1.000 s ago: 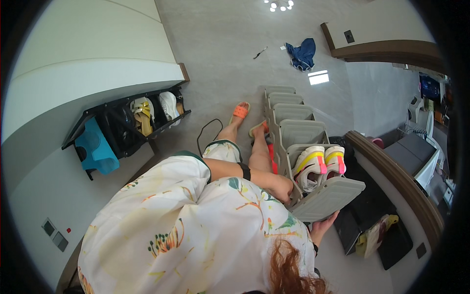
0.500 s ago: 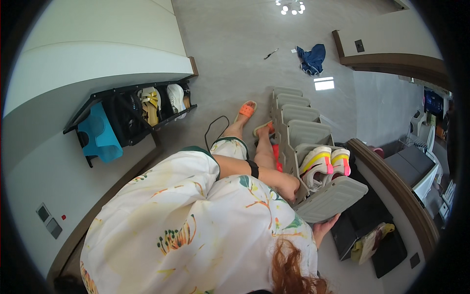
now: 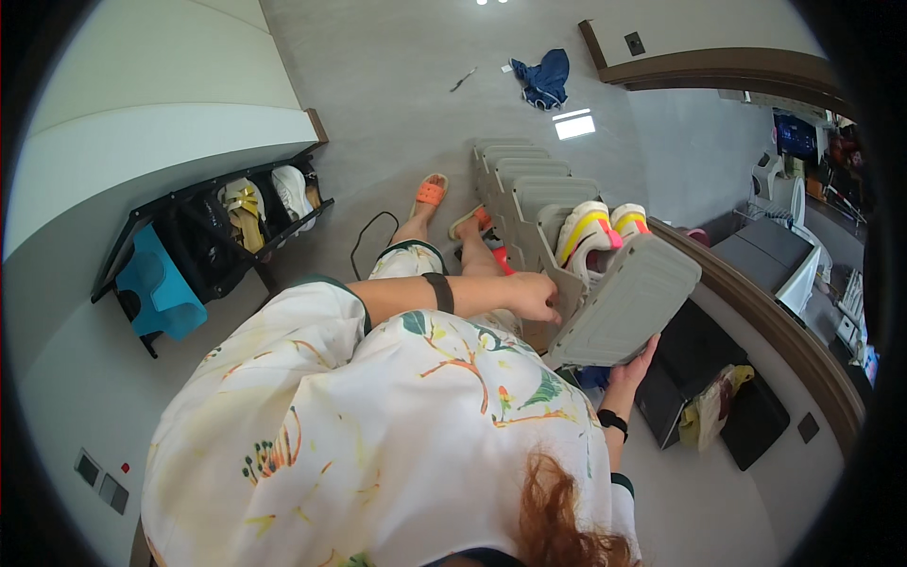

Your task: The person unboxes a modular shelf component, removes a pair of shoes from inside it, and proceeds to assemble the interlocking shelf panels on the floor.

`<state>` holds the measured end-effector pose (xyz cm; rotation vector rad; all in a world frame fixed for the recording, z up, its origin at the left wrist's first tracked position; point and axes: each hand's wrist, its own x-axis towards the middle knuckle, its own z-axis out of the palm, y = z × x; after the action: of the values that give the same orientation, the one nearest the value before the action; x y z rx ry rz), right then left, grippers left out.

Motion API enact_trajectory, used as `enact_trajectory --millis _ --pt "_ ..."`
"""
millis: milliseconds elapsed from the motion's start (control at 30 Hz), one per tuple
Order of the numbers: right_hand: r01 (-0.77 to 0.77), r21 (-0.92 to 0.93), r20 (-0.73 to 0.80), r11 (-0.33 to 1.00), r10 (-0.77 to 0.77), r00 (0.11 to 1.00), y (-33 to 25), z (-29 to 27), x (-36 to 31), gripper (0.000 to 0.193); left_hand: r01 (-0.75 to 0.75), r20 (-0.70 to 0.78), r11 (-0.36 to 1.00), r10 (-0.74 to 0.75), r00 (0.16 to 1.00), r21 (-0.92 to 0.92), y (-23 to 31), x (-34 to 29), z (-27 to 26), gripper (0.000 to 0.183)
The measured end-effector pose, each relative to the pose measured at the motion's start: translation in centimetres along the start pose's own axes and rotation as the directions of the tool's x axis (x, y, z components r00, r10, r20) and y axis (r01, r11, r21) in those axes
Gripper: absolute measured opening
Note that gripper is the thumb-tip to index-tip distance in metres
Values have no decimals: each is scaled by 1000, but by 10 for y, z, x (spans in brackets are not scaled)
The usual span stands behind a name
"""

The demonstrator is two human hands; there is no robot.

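Note:
A tall grey plastic shoe cabinet [image 3: 551,192] with several tilted-out compartments stands at my right side. Its nearest door [image 3: 628,300] leans outward. White sneakers [image 3: 588,236] with yellow and pink trim sit behind that door, heels up. My left hand [image 3: 537,298] is at the compartment's left side, fingers curled in; what they grip, if anything, is hidden. Under the door's lower right edge, my right hand [image 3: 641,364] holds it from outside, with part of the fingers hidden. A dark blue item [image 3: 592,377] shows just below the door.
At left, a black rack [image 3: 219,227] holds shoes and a blue plastic stool [image 3: 162,283]. A black box-like piece [image 3: 704,378] with a yellowish cloth is at right, beside a brown-framed wall edge. Blue clothing [image 3: 543,79] lies on the floor ahead. A dark cord loops near my leg.
The near door has swung more upright, covering more of the sneakers. My right hand and forearm now show more. The whole view has shifted, moving the surroundings left and up.

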<state>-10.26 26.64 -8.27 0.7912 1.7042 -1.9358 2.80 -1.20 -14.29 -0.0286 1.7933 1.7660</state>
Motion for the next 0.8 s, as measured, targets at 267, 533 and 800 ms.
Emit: enact_trajectory --millis 267,533,800 --pt "100 -117 77 988 -91 993 -17 46 7 45 -89 -257 990 59 965 -108 -2 0 -3 37" --pt "158 -183 209 970 -119 971 -35 71 10 47 -35 -461 991 -30 887 -130 27 -16 -4 38" --pt "236 -259 302 937 -153 941 -51 81 22 48 -69 -524 979 -42 851 -192 31 -20 0 43"
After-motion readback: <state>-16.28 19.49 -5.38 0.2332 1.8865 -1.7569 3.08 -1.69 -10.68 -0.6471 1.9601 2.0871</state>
